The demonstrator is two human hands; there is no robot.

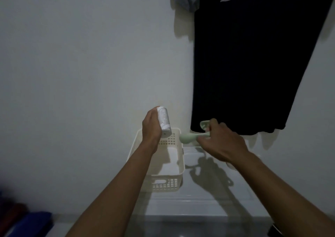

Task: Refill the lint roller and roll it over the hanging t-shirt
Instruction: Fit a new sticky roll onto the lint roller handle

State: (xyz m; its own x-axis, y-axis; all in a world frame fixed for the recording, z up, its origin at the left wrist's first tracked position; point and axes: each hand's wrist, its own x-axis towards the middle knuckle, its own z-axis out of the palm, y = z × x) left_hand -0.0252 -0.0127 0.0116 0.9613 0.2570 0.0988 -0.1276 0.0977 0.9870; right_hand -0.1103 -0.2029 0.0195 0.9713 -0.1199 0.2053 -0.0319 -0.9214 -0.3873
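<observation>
My left hand (151,126) grips 1 white refill roll (164,121) above the basket (178,166); my right hand (220,140) closes on the green roller handle (188,138), below the black t-shirt (253,64), ready for loading.

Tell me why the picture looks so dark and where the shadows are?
Head view: the room is dimly lit, so the black t-shirt shows almost no folds; the arms cast dark shadows on the clear tabletop right of the basket; the shirt throws a soft shadow on the wall; the wide lens bends the edges.
</observation>
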